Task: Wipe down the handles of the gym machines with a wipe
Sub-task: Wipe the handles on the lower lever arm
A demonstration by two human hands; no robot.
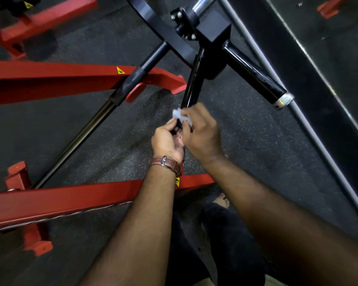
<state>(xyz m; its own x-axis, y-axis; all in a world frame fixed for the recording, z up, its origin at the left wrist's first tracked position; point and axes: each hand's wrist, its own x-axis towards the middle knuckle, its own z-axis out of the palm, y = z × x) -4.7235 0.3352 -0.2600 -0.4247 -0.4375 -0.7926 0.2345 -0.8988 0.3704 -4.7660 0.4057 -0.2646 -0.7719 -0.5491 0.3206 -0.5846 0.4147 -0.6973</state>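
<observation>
You're mid-wipe on the black centre handle (191, 83): your right hand (203, 135) pinches the white wipe (181, 116) against its lower end while your left hand (167, 141) grips below, so next work upward.

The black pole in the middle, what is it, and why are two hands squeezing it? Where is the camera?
The camera sits on a person's head and looks down, so you see their own two arms reaching out. The black pole is a handle bar on a gym machine, the part people grab when they exercise. The right hand pinches a small white wipe against the bar's lower end to clean it. The left hand, the one with a brown watch strap on its wrist, grips the bar just below to steady it. Another black handle with a silver tip sticks out to the right. The red beams are the frames of gym machines, standing on a dark speckled floor.
</observation>
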